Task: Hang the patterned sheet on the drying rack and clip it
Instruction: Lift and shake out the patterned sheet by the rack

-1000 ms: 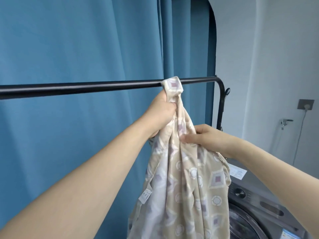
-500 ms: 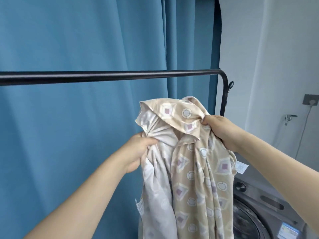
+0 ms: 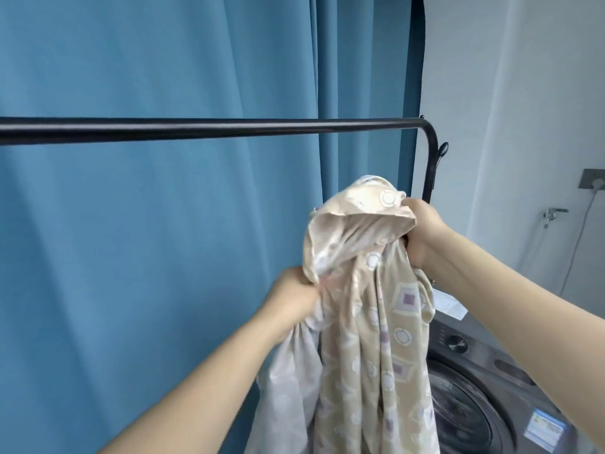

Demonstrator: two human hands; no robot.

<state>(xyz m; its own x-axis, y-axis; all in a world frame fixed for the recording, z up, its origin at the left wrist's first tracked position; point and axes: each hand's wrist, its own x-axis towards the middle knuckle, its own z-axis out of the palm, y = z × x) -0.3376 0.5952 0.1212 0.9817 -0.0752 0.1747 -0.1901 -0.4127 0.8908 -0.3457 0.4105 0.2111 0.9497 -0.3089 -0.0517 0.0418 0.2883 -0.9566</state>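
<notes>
Both hands are holding the patterned sheet [image 3: 370,290] up in a bunch. The left hand [image 3: 291,296] is gripping a lower fold on the left side, with its fingers curled tight into the cloth. The right hand [image 3: 422,234] is gripping the top of the bunch, higher up and to the right. The sheet is tan with little circles and squares on it, and the rest of it is hanging down between the two arms, past the bottom of the view.

The sheet is sitting below the black bar [image 3: 209,129] of the drying rack and is not touching it. The bar is running across from the left to a bend on the far right, where its post [image 3: 431,165] is going down just behind the top of the sheet. A small black knob [image 3: 443,149] is sticking out beside the post.

A big blue curtain [image 3: 157,257] is hanging behind the rack. A grey washing machine [image 3: 491,388] is standing low on the right, partly hidden by the sheet. On the white wall [image 3: 523,93] far right, a plug socket [image 3: 593,184] and a small tap [image 3: 553,213] are showing
</notes>
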